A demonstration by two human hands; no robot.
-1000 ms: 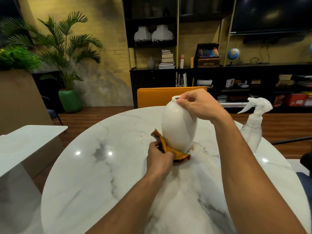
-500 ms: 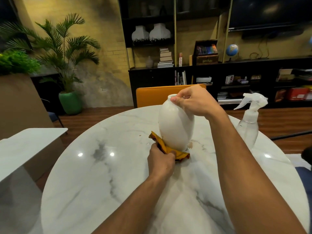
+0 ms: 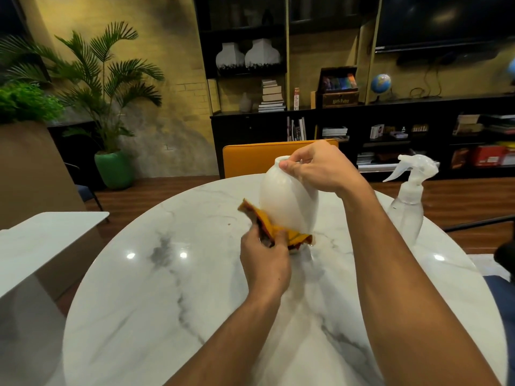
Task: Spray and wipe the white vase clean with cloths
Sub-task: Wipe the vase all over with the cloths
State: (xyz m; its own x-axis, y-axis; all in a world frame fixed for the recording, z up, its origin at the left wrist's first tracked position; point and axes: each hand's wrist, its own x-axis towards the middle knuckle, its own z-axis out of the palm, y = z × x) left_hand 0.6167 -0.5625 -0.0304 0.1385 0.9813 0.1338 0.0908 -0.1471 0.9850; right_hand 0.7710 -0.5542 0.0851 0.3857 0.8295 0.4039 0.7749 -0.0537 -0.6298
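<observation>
On the round white marble counter (image 3: 167,288), toward its far middle, the left hand (image 3: 264,260) was closed around a crumpled orange-yellow cloth (image 3: 274,228), pressing it against the lower left flank and base of the egg-shaped white ceramic vase (image 3: 288,201). The vase stood just beyond and slightly right of that hand, leaning a little, its foot hidden by the cloth. Above it, the right hand (image 3: 320,169) pinched the narrow rim of the vase between thumb and curled fingers, steadying it from the top. Further right, well apart from both hands, a clear plastic spray bottle with a white trigger (image 3: 408,196) stood upright near the counter's edge.
</observation>
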